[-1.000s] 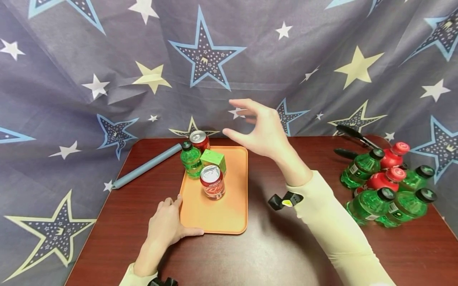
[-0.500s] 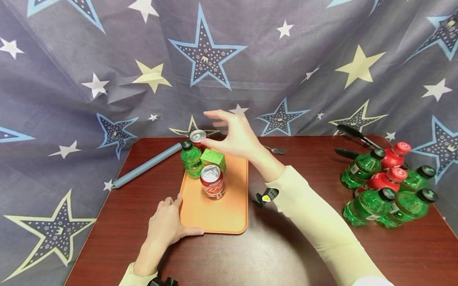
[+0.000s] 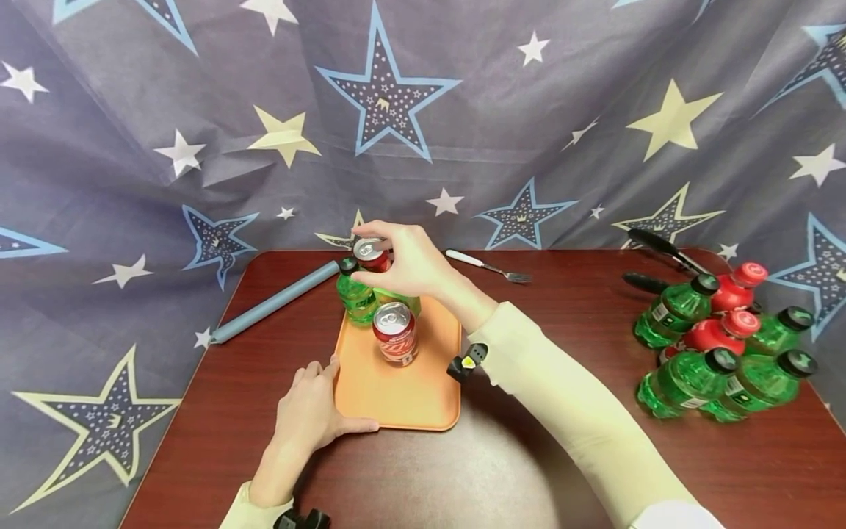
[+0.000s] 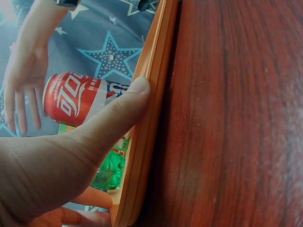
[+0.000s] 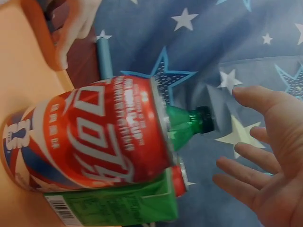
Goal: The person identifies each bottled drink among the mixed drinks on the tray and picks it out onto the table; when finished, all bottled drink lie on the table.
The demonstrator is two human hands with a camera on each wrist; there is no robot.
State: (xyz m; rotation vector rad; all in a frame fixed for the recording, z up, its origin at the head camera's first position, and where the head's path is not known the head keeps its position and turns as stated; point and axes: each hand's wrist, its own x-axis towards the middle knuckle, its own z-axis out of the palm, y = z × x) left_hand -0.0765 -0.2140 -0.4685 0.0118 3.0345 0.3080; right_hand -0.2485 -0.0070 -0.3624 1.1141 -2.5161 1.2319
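Observation:
My left hand (image 3: pixel 311 408) holds the near left corner of the orange tray (image 3: pixel 423 404), thumb along the front rim and fingers at the left side. On the tray, a red cola can (image 3: pixel 395 342) stands in front. Behind it are a green carton (image 5: pixel 118 203), a small green bottle (image 3: pixel 357 297) and a second red can (image 3: pixel 371 253) at the back. My right hand (image 3: pixel 413 261) hovers above this group, thumb and fingers spread. It partly covers the carton in the head view. In the right wrist view the fingers are apart from the things.
A grey-blue rolled tube (image 3: pixel 274 303) lies left of the tray. Behind and right of it is a white-handled fork (image 3: pixel 489 266). Several green bottles (image 3: pixel 687 382) and red-capped bottles (image 3: pixel 720 330) stand at the right, with black-handled utensils (image 3: pixel 654 242) behind. A star-patterned cloth hangs along the back.
My right hand has moved left and down, from right of the tray to above the cans and carton, uncovering the fork. The left hand has stayed at the tray corner.

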